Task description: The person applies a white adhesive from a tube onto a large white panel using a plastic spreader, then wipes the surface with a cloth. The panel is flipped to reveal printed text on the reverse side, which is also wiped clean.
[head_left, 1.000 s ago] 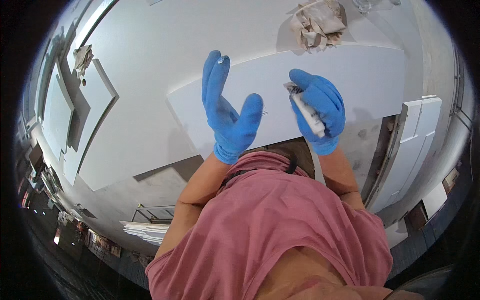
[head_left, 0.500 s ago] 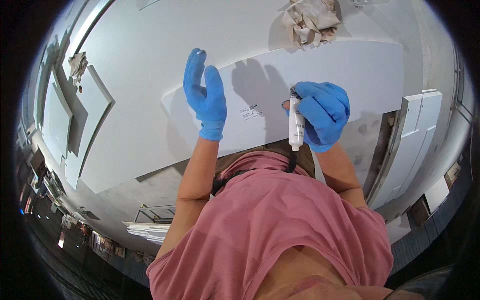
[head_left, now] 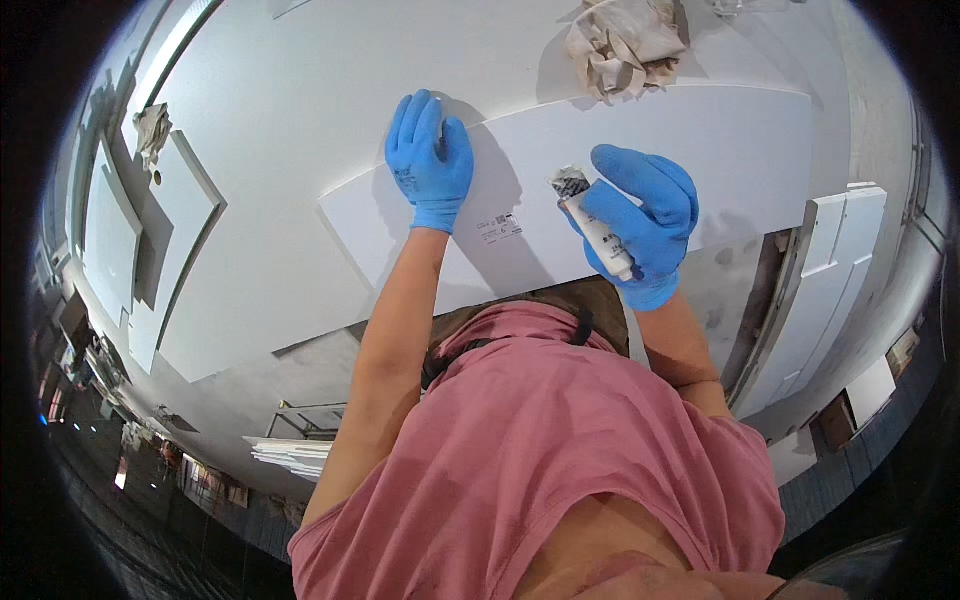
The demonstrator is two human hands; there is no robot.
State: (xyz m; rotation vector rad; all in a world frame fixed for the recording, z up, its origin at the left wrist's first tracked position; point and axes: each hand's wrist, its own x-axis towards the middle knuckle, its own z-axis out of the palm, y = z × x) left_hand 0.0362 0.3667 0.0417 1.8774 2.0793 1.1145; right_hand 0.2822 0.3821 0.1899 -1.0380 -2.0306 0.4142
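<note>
My right hand (head_left: 645, 220), in a blue glove, is closed around a white squeeze tube (head_left: 600, 236). The tube lies tilted across the fingers, its crumpled, dark-patterned end pointing away and to the left. One gloved finger stands raised off it. My left hand (head_left: 430, 165), also gloved in blue, is at the far left edge of a long white panel (head_left: 720, 150), back of the hand up, fingers stretched out. Whether it presses on the panel I cannot tell. A small printed label (head_left: 499, 228) is on the panel between both hands.
The panel lies on a larger white work surface (head_left: 280, 190). Crumpled beige cloth or paper (head_left: 622, 48) sits beyond it. Several white boards (head_left: 178, 235) lie at the left, with a crumpled beige scrap (head_left: 152, 132) near them. White panels (head_left: 820, 290) stand at the right.
My left hand has turned from raised, fingers up, to back-up at the panel's far edge, slightly right. In my right hand the tube has swung from near upright to tilted.
</note>
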